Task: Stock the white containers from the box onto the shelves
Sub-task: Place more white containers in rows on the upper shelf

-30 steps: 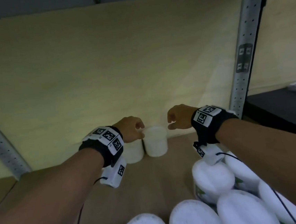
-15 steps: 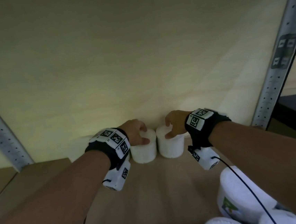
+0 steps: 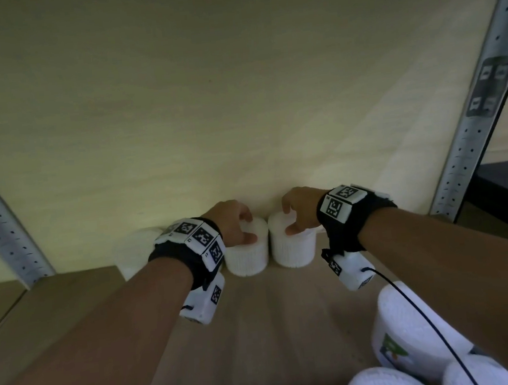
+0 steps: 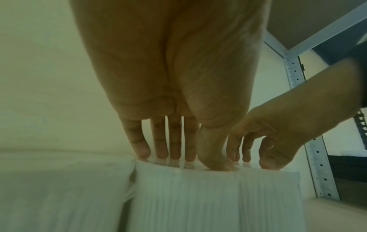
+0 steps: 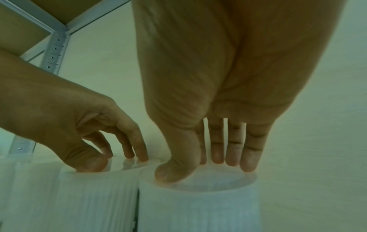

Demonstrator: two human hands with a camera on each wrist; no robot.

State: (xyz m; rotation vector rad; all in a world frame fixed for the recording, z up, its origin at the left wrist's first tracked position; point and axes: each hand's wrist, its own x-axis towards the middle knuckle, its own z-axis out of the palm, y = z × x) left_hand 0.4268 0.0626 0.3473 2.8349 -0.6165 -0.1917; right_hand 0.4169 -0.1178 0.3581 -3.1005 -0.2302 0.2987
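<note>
At the far left, a perforated grey metal upright [image 3: 2,235] of the rack rises beside the pale wooden shelf board [image 3: 258,316]. A blurred white ribbed container [image 3: 134,253] stands at the back of the shelf against the cream back wall [image 3: 237,100], just left of the left wrist.

The left hand [image 3: 232,222] comes down from above onto the second white ribbed cylindrical container [image 3: 246,255]. Its grip is a loose claw: thumb and fingertips [image 4: 144,153] touch the flat lid, and the left wrist view shows the fingers fairly straight, not curled round the sides. That container stands upright on the shelf, close against its neighbours on both sides.

Just to the right, the right hand [image 3: 299,209] rests the same way on the third white ribbed container [image 3: 294,249]. In the right wrist view its thumb presses the near edge of the lid and its fingertips [image 5: 247,166] the far edge, so the grip only touches the top.

In the foreground, low and to the right, larger white tubs [image 3: 414,329] with rounded lids crowd the near edge of the shelf; one bears a green and orange label. A black cable [image 3: 426,321] from the right wrist unit trails across them. At the far right stands another perforated grey upright [image 3: 473,127], carrying a dark plate with square markers.
</note>
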